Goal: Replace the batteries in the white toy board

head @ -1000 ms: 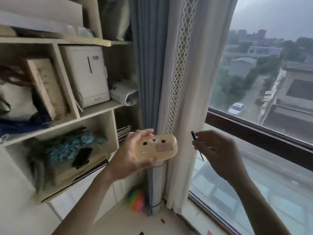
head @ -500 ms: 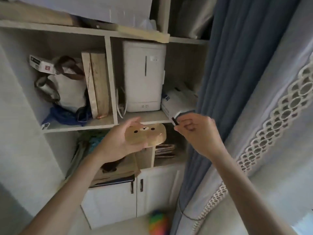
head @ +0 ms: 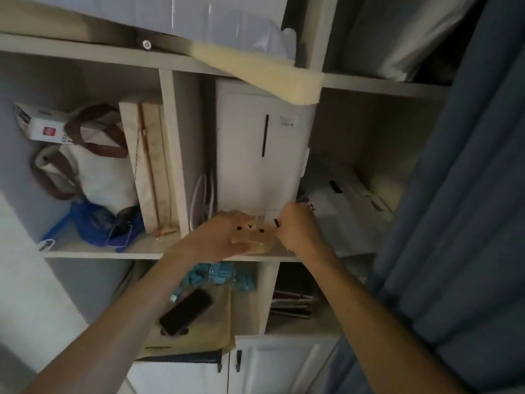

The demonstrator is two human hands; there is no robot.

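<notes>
Head view, facing the shelf unit. Light is dim and the frame is slightly blurred.

Left hand: I see it curled round a small tan bear-faced case, with the fingers over its top edge. The case sits in front of the middle shelf board, and its face (two dot eyes, a nose) is turned toward the camera. I cannot tell whether it rests on the board or is held just above it. I also cannot tell whether this case belongs to the white toy board.

Right hand: the fingers are closed round a thin dark tool. The tool's end sticks out on the hand's left side, just beside the right end of the case. I cannot tell whether tool and case touch.

Surroundings:
- A white appliance with a vertical dark slot stands upright in the compartment directly behind both hands.
- In the left compartment, wooden boards stand upright against the divider.
- Beside them is a white tote bag with brown handles, with a blue bag below it.
- In the lower compartment, a black phone lies flat.
- A stack of books lies in the compartment to its right.
- A blue curtain hangs along the right edge.
- White cabinet doors are at the bottom.
</notes>
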